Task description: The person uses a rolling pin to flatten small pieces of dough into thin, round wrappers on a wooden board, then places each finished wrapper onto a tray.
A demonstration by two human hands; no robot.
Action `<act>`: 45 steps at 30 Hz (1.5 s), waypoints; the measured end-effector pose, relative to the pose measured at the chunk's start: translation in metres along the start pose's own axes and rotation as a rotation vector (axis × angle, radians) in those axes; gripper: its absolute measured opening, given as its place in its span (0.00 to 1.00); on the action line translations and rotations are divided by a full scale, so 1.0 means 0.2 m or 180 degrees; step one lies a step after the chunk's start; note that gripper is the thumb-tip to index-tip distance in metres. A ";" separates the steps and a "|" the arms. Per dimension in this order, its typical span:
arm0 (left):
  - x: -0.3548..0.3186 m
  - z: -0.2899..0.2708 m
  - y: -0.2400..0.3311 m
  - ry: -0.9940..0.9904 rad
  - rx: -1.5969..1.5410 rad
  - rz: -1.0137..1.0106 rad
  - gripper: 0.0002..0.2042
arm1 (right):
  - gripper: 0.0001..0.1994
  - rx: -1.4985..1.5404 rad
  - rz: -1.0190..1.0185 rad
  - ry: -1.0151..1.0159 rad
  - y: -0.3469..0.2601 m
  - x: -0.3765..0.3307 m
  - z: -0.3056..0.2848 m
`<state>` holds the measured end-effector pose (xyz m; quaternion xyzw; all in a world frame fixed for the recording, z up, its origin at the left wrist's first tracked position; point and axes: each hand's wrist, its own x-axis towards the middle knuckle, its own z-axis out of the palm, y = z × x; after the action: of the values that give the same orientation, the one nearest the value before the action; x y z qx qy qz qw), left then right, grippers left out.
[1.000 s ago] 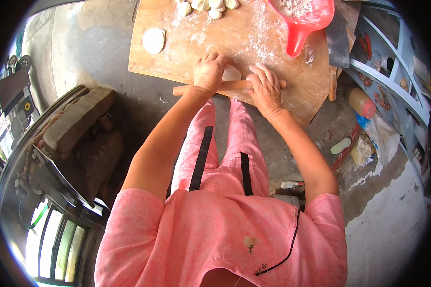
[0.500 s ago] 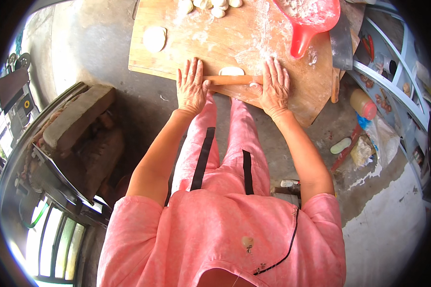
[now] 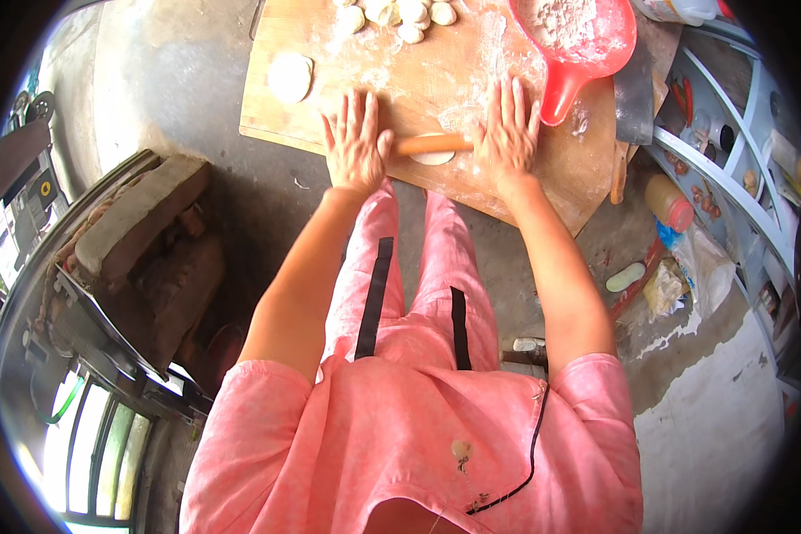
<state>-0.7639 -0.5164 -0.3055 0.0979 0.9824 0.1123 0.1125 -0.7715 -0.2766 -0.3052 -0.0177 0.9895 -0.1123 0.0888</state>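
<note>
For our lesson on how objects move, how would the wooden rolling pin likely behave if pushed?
The rolling pin would probably roll readily, since it looks slim and round. It should stay stiff, as it looks straight and wooden. The dough round beneath it might drag slightly, since that looks soft and flat.

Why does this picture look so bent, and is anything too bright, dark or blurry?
In the head view, the fisheye lens bows edges near the picture's rim, like the pale blue rack; glare whitens the barred panes; deep shadow lies below the grey slab; the left hand, right hand and rolling pin look fairly sharp.
</note>
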 end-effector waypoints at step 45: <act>-0.32 0.04 0.03 -0.0373 -0.0219 0.0433 0.38 | 0.35 0.0553 -0.1100 -0.0440 -0.02 -0.27 -0.07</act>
<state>-0.6997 -0.5229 -0.2983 0.1669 0.9608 0.1475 0.1652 -0.7214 -0.2746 -0.2827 -0.1871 0.9500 -0.2092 0.1371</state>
